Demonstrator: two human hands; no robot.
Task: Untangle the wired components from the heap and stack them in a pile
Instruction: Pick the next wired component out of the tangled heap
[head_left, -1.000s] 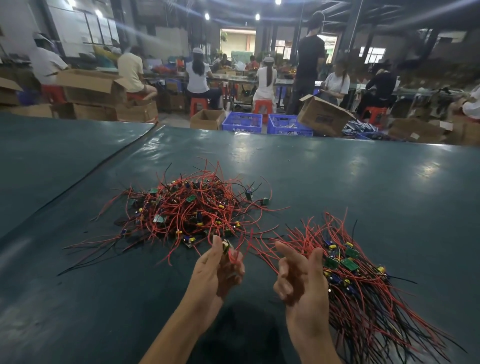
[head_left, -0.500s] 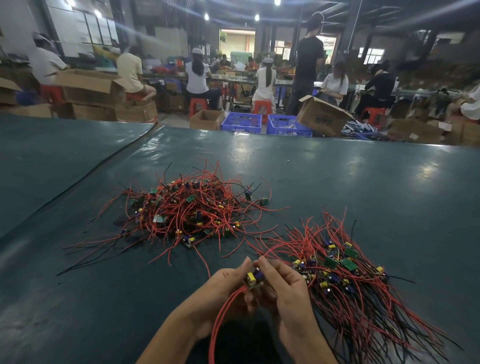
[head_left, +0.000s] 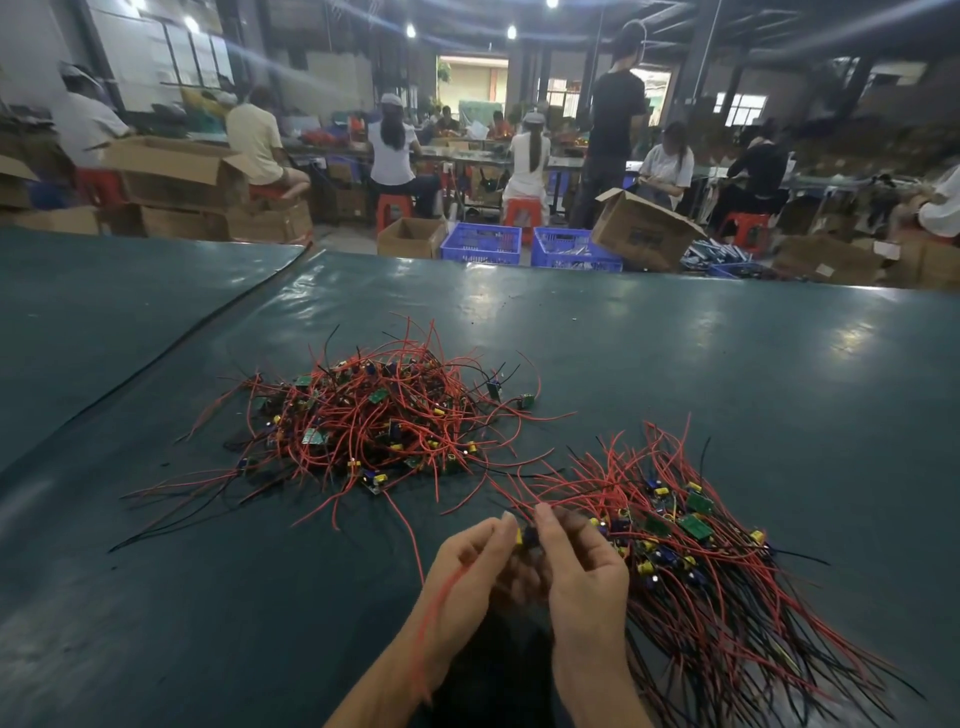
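Dark green matting covers the counter, and beyond its far edge a busy workshop shows seated workers, open cardboard boxes and blue crates.

From the head view, the tangled heap of red-wired components lies at centre-left, well out from the near edge. The sorted pile fans out near right, with its wires running roughly one way. Just left of that pile, the left hand and right hand meet at the near edge. Each grip pinches one small component between thumb and fingertips. The fingers lower down are blurred. Its red wire trails down over the left hand toward the near edge.

This looks like the freeing step: one piece is clear of the heap and being straightened. The next move probably calls for carrying it right and laying it on the pile, wires aligned with the rest. The loose wire should be kept from snagging the strands at the pile's left fringe.
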